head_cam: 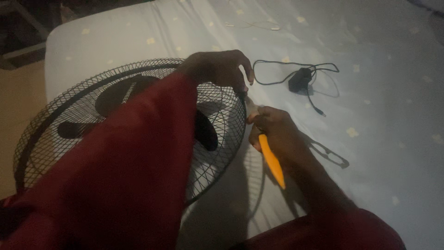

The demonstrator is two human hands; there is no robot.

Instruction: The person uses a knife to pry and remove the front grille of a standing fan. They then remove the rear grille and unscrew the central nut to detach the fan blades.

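Fingers of the left hand curl down over the rim of the fan guard, pinching its edge, while those of the right hand are pressed together around an orange-handled tool.

A bed fills most of the view, covered in a pale sheet dotted with small yellow marks; the light is dim. Along the left edge a strip of tan floor shows, with dark furniture in the far corner that is too shadowed to make out.

On the bed lies a black wire fan guard, round and tilted toward the camera, its dark blades visible through the mesh. The left arm, in a dark red sleeve, crosses over the guard from the lower left, and the hand reaches the guard's right rim. The right forearm comes up from the bottom right, the hand just beside that same rim, touching or nearly touching the left hand's fingertips. The orange-handled tool slants down and to the right out of the right fist, its metal tip pointing up at the rim.

Beyond the hands a black power adapter lies with its cable looped around it. Near the right wrist lies a small dark clip-like part.
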